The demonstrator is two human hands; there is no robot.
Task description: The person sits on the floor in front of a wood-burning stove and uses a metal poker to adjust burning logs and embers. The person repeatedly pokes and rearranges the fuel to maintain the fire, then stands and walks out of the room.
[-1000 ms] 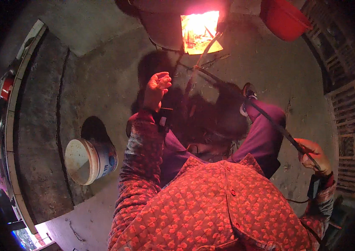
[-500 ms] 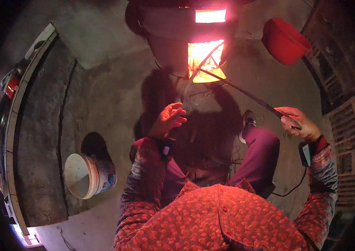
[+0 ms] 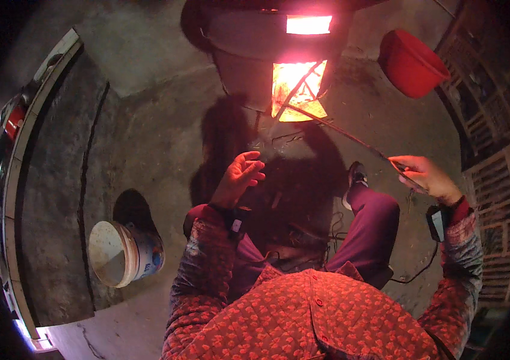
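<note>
My right hand (image 3: 426, 178) grips the near end of a long dark rod (image 3: 351, 138). The rod slants up and left to the glowing firebox opening (image 3: 280, 78) of a dark stove (image 3: 237, 36). At the opening's lower edge its far tip meets or overlaps a stick (image 3: 295, 90); whether it clasps the stick, I cannot tell. One end of the stick is in the fire, and the other pokes out toward my left side. My left hand (image 3: 243, 177) is open and holds nothing, fingers bent and apart, short of the stick's near end.
A second bright opening (image 3: 309, 24) glows above the first. A red basin (image 3: 412, 63) is at the far right, beside slatted wooden racks (image 3: 495, 222). A white bucket (image 3: 111, 255) lies tilted or stands at my left, near a raised ledge (image 3: 57, 180). A cable (image 3: 414, 277) runs by my right leg.
My right hand has slid slightly left along with the rod. The stick's outer end reaches less far toward my left hand, which stays open. The whole view has shifted a little.
</note>
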